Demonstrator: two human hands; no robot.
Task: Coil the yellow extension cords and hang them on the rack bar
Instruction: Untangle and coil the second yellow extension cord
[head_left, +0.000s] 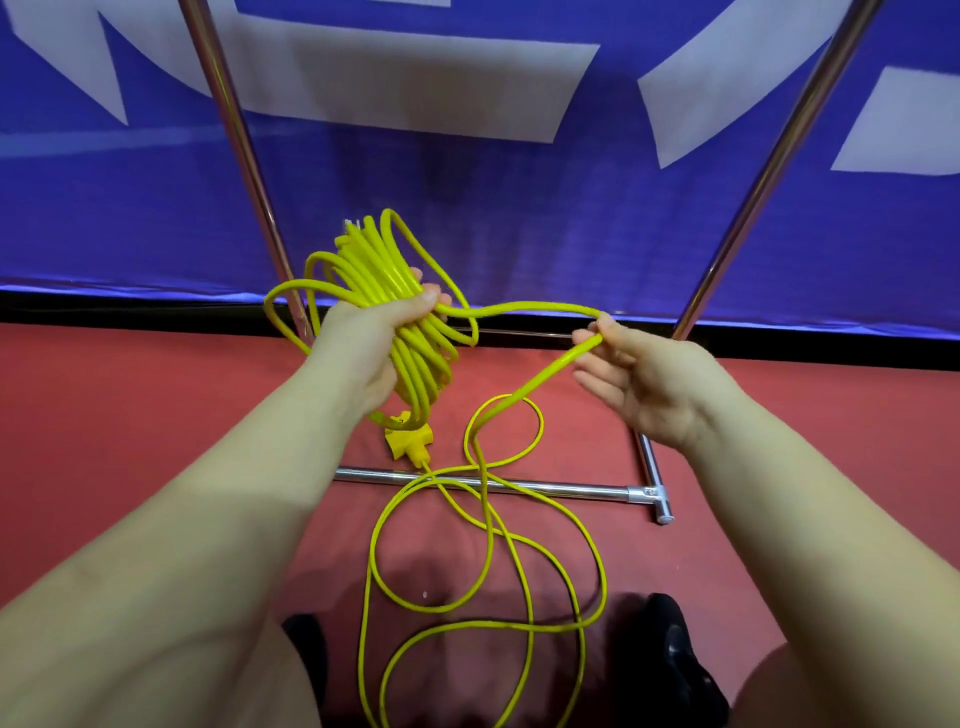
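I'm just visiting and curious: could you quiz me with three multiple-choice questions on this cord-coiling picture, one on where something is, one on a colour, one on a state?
1. Where does the loose cord lie?
A. on the red floor
B. over the rack's top bar
C. on a table

2. What colour is the socket block hanging under the coil?
A. black
B. yellow
C. orange

3. What is the right hand doing?
A. resting empty
B. pinching the cord
C. gripping a rack pole

Answers:
1 A, its loops lie on the floor across the rack's base bar.
2 B, it matches the cord.
3 B, its fingers pinch the strand running from the coil in the left hand.
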